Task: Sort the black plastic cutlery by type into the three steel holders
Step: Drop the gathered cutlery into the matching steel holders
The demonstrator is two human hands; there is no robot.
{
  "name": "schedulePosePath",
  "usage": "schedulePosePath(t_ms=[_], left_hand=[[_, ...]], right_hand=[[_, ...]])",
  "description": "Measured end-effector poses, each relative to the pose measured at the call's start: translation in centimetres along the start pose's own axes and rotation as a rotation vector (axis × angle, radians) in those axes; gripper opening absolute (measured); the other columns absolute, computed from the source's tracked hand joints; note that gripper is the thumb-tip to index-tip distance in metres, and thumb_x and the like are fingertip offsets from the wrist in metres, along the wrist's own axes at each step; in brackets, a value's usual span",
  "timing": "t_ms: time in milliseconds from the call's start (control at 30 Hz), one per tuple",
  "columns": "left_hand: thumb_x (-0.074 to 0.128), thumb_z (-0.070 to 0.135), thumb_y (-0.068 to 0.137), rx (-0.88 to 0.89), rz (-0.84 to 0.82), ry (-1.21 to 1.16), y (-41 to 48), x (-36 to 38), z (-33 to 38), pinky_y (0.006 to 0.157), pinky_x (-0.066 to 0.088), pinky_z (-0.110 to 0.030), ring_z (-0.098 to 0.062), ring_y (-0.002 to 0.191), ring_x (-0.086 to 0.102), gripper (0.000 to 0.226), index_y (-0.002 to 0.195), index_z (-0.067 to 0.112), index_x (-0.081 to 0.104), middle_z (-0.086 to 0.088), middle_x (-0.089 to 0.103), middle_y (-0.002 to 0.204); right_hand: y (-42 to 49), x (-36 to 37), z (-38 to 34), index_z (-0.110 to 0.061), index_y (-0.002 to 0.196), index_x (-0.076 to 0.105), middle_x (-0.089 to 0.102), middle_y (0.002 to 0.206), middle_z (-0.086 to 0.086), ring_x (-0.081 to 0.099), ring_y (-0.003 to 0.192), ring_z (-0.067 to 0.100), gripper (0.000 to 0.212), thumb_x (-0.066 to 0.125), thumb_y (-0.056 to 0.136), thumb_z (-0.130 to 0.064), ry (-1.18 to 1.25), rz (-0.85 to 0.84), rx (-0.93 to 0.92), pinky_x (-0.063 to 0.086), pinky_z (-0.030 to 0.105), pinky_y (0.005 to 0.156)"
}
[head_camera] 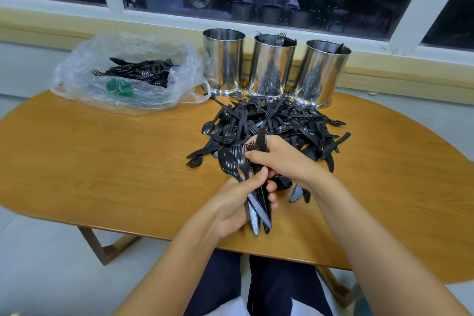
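Dark trousers [272, 290] show at six o'clock, below the near edge of the oval wooden desk [102, 161]. Two bare forearms reach up over that edge. The left hand [234, 204] has its fingers and thumb curled round a bundle of black cutlery [259, 215]. The handles point back toward the person, and one spoon [227, 161] sticks out at the hand's eleven o'clock. The right hand [280, 159], just at one o'clock of the left and touching the same bundle, is curled round a knife [261, 140] whose blade stands up above the knuckles.

One loose pile of black plastic cutlery [279, 118] lies past the hands at twelve o'clock: forks, spoons and knives mixed, too tangled to count.

Three steel holders stand in a row at the far side of the pile, touching or nearly so. The left holder [223, 59] shows nothing above its rim, so what it holds cannot be told. The middle holder [273, 67] has two fork heads [280, 38] above its rim. The right holder [322, 72] shows one dark tip [339, 48].

One clear plastic bag [82, 64] sits at ten o'clock, open, with more black cutlery [138, 73] and a green item [119, 87] inside.
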State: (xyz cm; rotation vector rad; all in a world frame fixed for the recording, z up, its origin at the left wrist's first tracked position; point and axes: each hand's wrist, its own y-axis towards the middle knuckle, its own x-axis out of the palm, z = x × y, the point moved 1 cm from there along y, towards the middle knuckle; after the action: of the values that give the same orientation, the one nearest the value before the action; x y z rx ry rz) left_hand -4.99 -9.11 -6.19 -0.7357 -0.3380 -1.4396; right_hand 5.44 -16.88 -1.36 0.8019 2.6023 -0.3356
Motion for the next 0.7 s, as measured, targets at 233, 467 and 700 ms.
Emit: schedulePosePath(t_ms=[233,467,700], left_hand=[[0.05,0.022,0.099,0.194,0.252,-0.031,-1.3,-4.6,3.2,0.052,0.044,-0.024,-0.01,0.054,0.043,0.015,0.099,0.009,0.056,0.0,0.049,0.068],[0.046,0.021,0.102,0.267,0.44,-0.168,-2.6,-9.0,5.6,0.05,0.046,-0.024,-0.01,0.052,0.047,0.017,0.097,0.011,0.059,0.001,0.051,0.066],[0.047,0.02,0.101,0.28,0.493,-0.175,-3.9,-10.5,5.9,0.053,0.046,-0.026,-0.011,0.054,0.049,0.018,0.098,0.011,0.061,0.0,0.053,0.066]], right_hand=[[3.7,0.4,-0.1,-0.019,0.113,0.067,0.064,0.082,-0.013,0.048,0.054,-0.003,0.025,0.065,0.091,-0.03,-0.085,0.18,-0.073,0.038,0.012,0.052],[8.2,4.9,-0.5,-0.017,0.124,0.061,0.062,0.113,0.005,0.054,0.093,0.012,0.034,0.066,0.09,-0.017,-0.708,0.159,-0.276,0.047,0.026,0.082],[10.4,6.1,-1.1,-0.017,0.123,0.062,0.063,0.108,0.002,0.053,0.103,0.022,0.033,0.052,0.095,-0.004,-0.945,0.189,-0.36,0.051,0.038,0.076]])
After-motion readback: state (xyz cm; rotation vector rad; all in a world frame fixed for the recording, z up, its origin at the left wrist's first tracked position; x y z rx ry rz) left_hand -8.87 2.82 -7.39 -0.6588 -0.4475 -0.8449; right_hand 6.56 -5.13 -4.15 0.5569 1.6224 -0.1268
